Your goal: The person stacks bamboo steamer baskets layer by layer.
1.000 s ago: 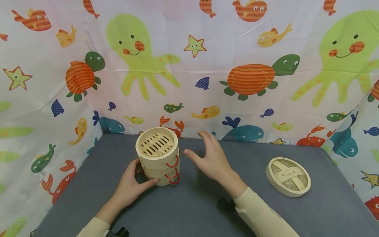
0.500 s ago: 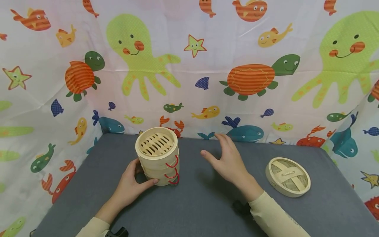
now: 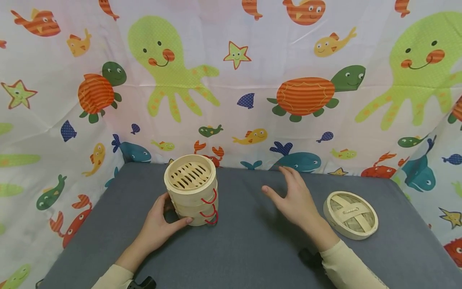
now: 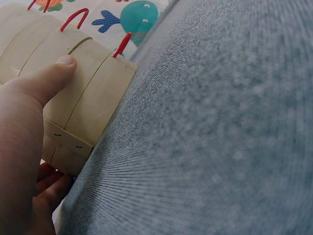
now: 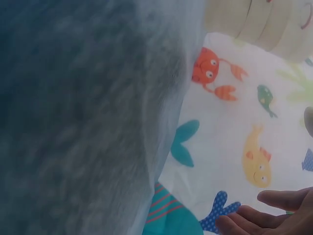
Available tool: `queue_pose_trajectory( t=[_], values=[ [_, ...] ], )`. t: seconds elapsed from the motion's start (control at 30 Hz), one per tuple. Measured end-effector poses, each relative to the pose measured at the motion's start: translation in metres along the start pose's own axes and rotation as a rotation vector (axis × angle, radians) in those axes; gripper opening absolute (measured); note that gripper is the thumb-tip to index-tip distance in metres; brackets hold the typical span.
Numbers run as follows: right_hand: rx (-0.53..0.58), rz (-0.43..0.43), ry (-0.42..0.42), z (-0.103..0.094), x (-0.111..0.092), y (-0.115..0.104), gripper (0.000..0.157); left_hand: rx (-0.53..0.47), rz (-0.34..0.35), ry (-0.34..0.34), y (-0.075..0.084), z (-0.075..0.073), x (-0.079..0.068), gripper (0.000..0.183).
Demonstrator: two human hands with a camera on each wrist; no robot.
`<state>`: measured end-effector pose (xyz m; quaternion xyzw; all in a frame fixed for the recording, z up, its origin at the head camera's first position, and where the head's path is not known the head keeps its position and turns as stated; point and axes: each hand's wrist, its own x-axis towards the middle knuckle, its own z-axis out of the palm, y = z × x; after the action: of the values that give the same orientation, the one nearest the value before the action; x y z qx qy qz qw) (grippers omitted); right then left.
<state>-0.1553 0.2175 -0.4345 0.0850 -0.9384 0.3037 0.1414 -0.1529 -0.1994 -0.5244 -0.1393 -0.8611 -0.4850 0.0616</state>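
Observation:
A stack of bamboo steamer baskets (image 3: 193, 200) with red cord loops stands left of centre, its slatted top uncovered. My left hand (image 3: 159, 224) grips the lower part of the stack, the thumb in front and the fingers round the left side. In the left wrist view, the thumb (image 4: 56, 78) presses on the side of the steamer (image 4: 93, 93). My right hand (image 3: 294, 198) hovers over the table between the stack and the woven bamboo lid (image 3: 351, 215), fingers spread and holding nothing. The lid lies on the table to the right of that hand, apart from it.
A grey cloth covers the table (image 3: 231, 257). Behind and at both sides hangs a white curtain (image 3: 223, 24) printed with sea animals. A dark wrist camera (image 3: 308, 259) sits under the right wrist.
My right hand has moved away from the steamer stack, rightward to nearer the lid, with its fingers still spread. The left hand and the stack have stayed in place.

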Motion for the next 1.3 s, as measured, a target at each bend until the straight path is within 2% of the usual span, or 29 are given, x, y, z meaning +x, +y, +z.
queue_pose_trajectory(
  t=[0.4, 0.73, 1.03, 1.3],
  values=[
    [-0.034, 0.019, 0.017, -0.017, -0.006, 0.018, 0.090, -0.003, -0.009, -0.004, 0.001, 0.000, 0.001, 0.099],
    [-0.075, 0.026, 0.054, -0.038, -0.020, 0.032, 0.089, -0.001, -0.023, -0.012, 0.001, 0.000, 0.001, 0.098],
    [-0.141, 0.075, 0.030, -0.058, -0.023, 0.045, 0.095, -0.011, -0.018, -0.013, 0.000, -0.001, 0.000, 0.097],
    [-0.185, 0.155, -0.013, -0.072, -0.030, 0.057, 0.101, -0.019, -0.010, -0.021, -0.001, 0.000, 0.001, 0.097]
  ],
)
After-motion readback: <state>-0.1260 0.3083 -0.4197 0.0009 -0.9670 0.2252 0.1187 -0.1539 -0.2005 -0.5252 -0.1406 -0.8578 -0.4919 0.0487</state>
